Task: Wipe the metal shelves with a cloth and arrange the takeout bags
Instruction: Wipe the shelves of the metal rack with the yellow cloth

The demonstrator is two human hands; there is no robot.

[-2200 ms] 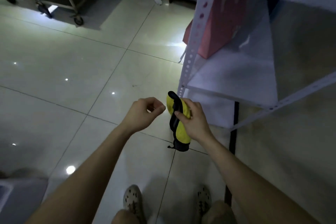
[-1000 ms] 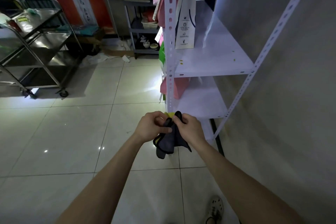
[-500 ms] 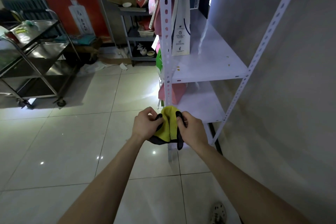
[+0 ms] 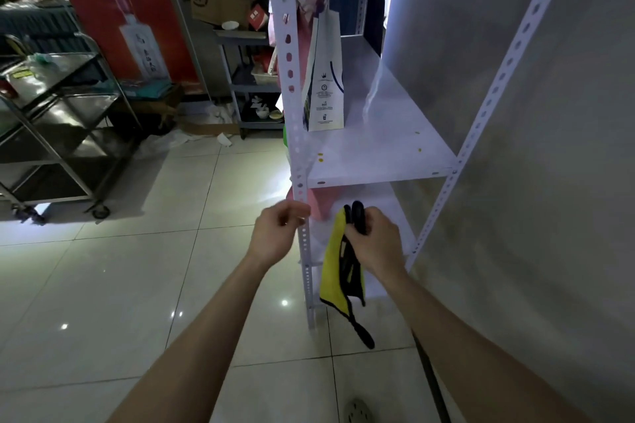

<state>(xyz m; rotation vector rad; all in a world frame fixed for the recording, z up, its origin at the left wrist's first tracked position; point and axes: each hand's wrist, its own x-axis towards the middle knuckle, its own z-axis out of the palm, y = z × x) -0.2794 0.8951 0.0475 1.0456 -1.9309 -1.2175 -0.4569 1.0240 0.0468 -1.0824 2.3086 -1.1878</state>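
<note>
A white metal shelf unit (image 4: pixel 381 161) stands against the grey wall in front of me. A white takeout bag (image 4: pixel 324 79) stands upright at the left side of its middle shelf, with pink bags (image 4: pixel 304 24) behind it. Another pink bag (image 4: pixel 319 201) sits on the shelf below. My right hand (image 4: pixel 376 240) grips a yellow and black cloth (image 4: pixel 338 271) by its top, and the cloth hangs down in front of the lower shelf. My left hand (image 4: pixel 278 233) hovers just left of the front post with fingers loosely curled, holding nothing.
A steel trolley (image 4: pixel 55 134) stands on the tiled floor at the left. A red banner (image 4: pixel 120 10), a cardboard box (image 4: pixel 220 3) and a small grey rack (image 4: pixel 254 93) with dishes are behind. Paper scraps lie on the floor by the rack.
My left hand has let go of the cloth and moved left of the post. The cloth now hangs from my right hand alone. The view has tilted up toward the shelves.
</note>
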